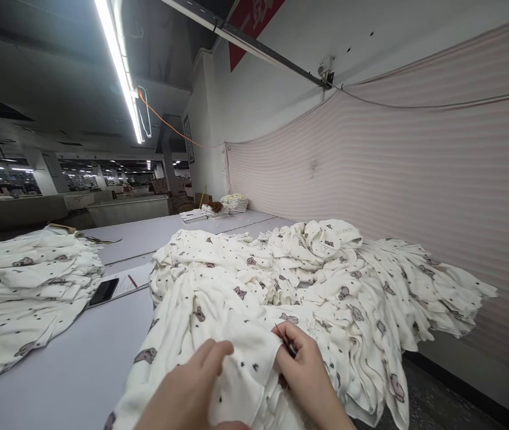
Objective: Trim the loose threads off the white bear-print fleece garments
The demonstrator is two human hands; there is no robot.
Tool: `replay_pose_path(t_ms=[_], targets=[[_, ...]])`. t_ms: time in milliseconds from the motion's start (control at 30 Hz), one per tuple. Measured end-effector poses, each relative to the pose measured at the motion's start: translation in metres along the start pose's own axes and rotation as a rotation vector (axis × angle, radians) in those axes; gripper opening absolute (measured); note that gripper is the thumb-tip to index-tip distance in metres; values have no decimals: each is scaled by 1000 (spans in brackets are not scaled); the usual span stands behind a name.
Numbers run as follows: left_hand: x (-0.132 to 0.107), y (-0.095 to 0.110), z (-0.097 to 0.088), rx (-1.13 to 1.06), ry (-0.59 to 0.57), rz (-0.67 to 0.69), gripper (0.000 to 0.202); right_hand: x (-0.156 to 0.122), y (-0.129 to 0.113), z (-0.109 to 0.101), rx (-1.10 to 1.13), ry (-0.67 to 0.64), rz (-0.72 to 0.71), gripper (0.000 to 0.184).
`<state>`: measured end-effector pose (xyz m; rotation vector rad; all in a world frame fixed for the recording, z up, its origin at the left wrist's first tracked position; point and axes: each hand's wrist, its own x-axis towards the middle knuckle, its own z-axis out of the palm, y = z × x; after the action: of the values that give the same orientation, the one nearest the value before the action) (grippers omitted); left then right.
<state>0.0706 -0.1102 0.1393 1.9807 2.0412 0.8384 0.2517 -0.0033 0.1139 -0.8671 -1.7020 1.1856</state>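
A heap of white printed garments [308, 280] with small grey animal motifs lies on the long grey table [79, 364]. My left hand [187, 388] rests on the nearest garment [245, 370], fingers bent and pressing the cloth. My right hand [301, 364] pinches the same garment's edge and holds a thin dark tool [284, 337], seemingly small snips, between thumb and fingers.
A stack of folded matching garments [21, 280] sits at the left. A black phone [103, 291] and a sheet of paper with a red pen [129, 280] lie between the piles. A striped cloth wall [416, 179] runs along the right. More stacks [232, 204] lie far back.
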Motion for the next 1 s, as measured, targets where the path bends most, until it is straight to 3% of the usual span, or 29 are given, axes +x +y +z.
replay_pose_path(t_ms=[100,167,233,300,433,633,800,900,1000], targets=[[1,2,40,83,144,216,14,-3,-2,-5,48,-12,25,13],[0,-1,54,16,288,342,19,-6,-3,-11,-29,27,36,9],[-2,-3,55,-91,374,429,23,-11,-3,-18,-226,94,-4,9],[-4,-5,50,-143,374,493,29,-22,-3,-23,-401,123,-100,19],[-6,-7,42,-159,346,550,31,-48,-5,-23,-399,-5,-245,24],[-10,-8,46,-184,378,529,31,-58,-11,-9,-497,-145,-330,24],[-13,-6,36,-195,364,475,25,-55,-7,-3,-416,-62,-343,22],[-12,-4,30,-261,212,276,12,-55,-3,7,-272,0,-360,24],[-10,-1,26,-392,117,67,20,-50,0,22,-141,13,-412,25]])
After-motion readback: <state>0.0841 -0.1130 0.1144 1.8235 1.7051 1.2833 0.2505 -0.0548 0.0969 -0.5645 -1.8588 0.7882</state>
